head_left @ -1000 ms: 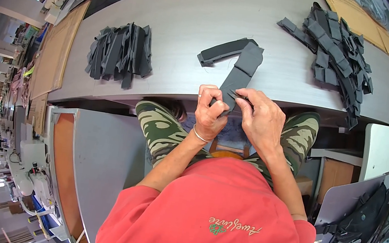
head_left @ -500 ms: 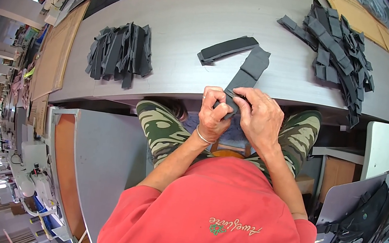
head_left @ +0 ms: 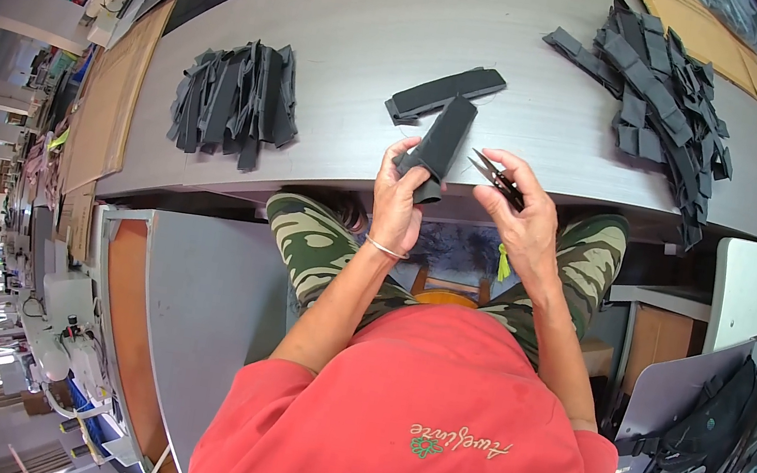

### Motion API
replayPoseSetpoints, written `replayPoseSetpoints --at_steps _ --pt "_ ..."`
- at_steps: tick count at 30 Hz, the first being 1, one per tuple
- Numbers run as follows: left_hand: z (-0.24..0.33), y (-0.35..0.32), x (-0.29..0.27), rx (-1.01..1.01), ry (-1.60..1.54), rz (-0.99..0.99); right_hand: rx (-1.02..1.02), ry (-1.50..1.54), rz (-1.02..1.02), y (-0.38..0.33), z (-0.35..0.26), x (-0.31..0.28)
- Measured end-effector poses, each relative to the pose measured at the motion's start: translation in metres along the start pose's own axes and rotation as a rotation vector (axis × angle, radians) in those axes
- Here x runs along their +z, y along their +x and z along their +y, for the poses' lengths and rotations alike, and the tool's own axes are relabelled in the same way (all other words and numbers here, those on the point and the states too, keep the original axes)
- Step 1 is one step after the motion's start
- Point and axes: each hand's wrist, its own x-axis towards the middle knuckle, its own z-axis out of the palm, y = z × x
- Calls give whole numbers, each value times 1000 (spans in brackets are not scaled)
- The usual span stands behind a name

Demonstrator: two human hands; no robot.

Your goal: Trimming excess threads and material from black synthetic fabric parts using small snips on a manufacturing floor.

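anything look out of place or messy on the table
The heap of dark strips at the right looks untidy: its strips cross one another, and its near end hangs past the edge of the table. The strip bundle at the left lies more orderly. No spill shows.

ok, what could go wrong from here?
1. The snips in the right hand point toward the dark strip in the left hand; a slip might nick cloth or skin.
2. The strip pile on the right overhangs the near edge of the table; a snag could drag some off.
3. The loose strip lies close beyond the held one and may get nudged.
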Motion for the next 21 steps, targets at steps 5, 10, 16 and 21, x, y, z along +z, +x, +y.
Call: replayPoseSetpoints --at_steps 5,10,16,21 --pt "-4 -7 0 -202 -145 -95 109 -19 -186 -4 1 4" --pt "-13 -4 -13 -249 -119 -210 59 -246 -144 -4 12 10" --pt "-6 -8 -2 -252 -121 -209 37 -76 -139 -3 27 8" --pt "-10 -4 -8 -143 0 -217 -85 -166 -41 -2 11 -1"
